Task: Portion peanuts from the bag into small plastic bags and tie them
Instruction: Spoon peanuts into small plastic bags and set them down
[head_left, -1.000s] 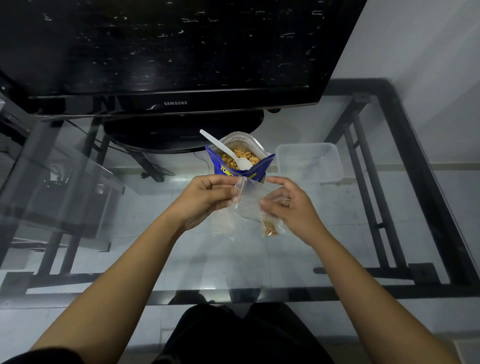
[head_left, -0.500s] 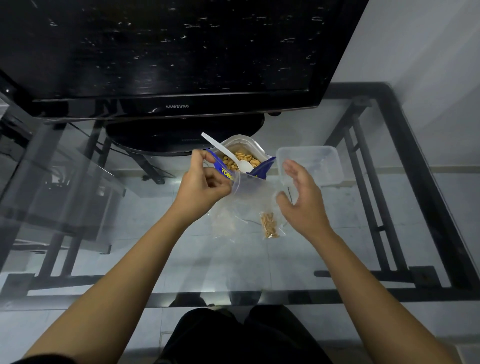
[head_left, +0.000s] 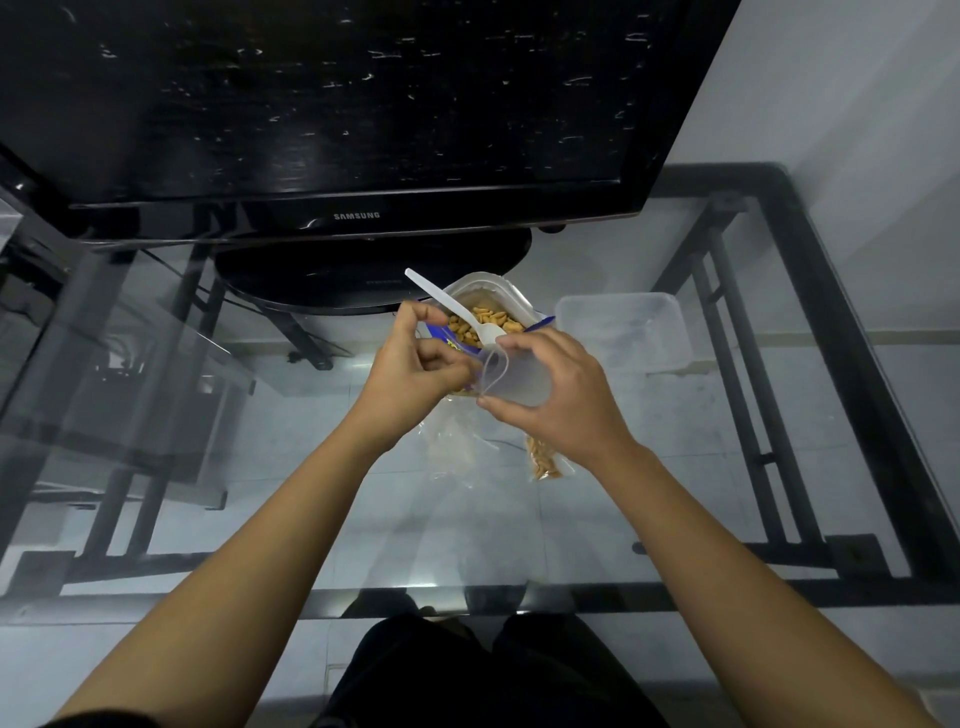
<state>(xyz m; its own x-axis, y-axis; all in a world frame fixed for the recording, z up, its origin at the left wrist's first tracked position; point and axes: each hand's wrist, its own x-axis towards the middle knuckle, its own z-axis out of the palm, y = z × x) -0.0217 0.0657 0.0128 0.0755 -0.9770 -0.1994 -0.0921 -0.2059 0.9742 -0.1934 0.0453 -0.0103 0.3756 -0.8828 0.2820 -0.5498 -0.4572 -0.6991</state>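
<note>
**Peanuts bag open on the glass table, both hands on a small clear bag**

Peanuts bag comes later, biggest stuff first: a black Samsung TV fills the far side, standing on a glass table with a black frame. A clear plastic tub sits right of the blue bag, which stands open near the TV base with a white plastic spoon resting in the nuts. Just near of it, the left hand pinches one edge of a small plastic bag and the right hand curls round its mouth. A filled little bag lies under the right wrist.
</note>
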